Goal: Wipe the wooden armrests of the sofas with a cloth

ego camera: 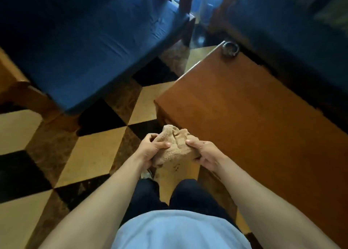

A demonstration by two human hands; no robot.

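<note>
A bunched tan terry cloth [174, 145] is held in front of my waist by both hands. My left hand [150, 148] grips its left side and my right hand [204, 153] grips its right side. A blue-cushioned sofa [90, 47] stands ahead on the left, with a wooden armrest [17, 83] at its near left end and a dark wooden post [185, 0] at its far end. A second blue sofa [293, 34] stands at the far right; its wooden frame [221, 9] is blurred.
A brown wooden coffee table [254, 120] fills the right side, with a round ashtray [230, 49] at its far corner. The floor [94, 154] is chequered in black, tan and brown tiles. I stand between the table and the left sofa.
</note>
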